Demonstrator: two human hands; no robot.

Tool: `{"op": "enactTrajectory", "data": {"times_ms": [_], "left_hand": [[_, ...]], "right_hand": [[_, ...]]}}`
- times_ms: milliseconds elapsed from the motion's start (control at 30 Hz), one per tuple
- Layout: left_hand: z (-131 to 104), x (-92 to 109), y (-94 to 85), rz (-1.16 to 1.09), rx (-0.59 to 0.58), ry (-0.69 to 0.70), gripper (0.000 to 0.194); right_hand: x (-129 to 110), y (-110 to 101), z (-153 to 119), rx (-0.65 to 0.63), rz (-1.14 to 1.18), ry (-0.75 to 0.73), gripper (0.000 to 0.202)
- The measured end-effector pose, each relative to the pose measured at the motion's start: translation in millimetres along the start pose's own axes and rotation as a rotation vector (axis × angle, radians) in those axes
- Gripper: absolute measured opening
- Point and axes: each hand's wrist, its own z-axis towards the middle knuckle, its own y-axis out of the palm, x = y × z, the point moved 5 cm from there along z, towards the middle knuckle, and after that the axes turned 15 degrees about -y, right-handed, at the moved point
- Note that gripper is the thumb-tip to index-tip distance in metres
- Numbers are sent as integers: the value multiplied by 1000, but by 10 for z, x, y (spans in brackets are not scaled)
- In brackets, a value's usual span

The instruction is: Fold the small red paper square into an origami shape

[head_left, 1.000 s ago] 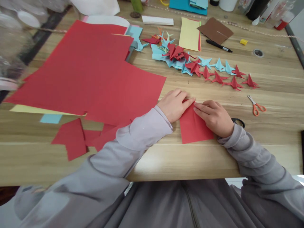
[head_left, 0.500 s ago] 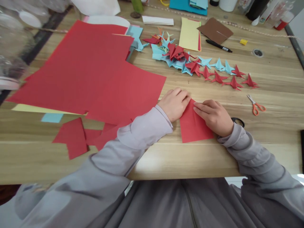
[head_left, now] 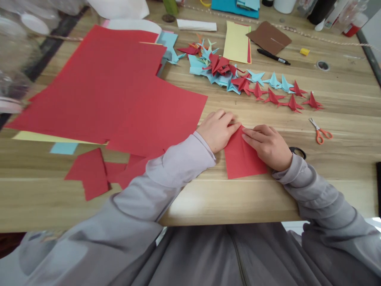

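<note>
A small square sheet of red paper (head_left: 242, 161) with a faint crease lies on the wooden table in front of me. At its far left edge, my left hand (head_left: 217, 129) has curled fingers closed on the paper, the thumb reaching the top corner. My right hand (head_left: 264, 143) is closed against the right side, its fingers together and pinching near the same corner. What lies under the right palm is hidden. Black scissor handles (head_left: 298, 152) show partly behind the right wrist.
Large red sheets (head_left: 119, 87) cover the left, with cut red pieces (head_left: 92, 172) before them. Folded red and blue paper cranes (head_left: 220, 65) form a pile and rows at the back. Orange-handled scissors (head_left: 319, 133), a black pen (head_left: 274, 57) and a brown sheet (head_left: 269, 37) lie right.
My left thumb has stretched out to the right along the paper's top corner. The right hand stays almost in place; the view has shifted very slightly.
</note>
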Motion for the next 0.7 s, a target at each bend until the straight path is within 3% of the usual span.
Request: {"op": "enactTrajectory", "data": {"times_ms": [300, 533, 700], "left_hand": [[14, 15, -22, -4, -47, -28, 34], [-4, 31, -43, -14, 8, -17, 34], [-99, 71, -37, -126, -19, 174, 34]], "right_hand": [[-8, -20, 7, 0, -26, -20, 35], [-25, -18, 14, 18, -60, -29, 34], [-36, -24, 27, 29, -64, -45, 33]]}}
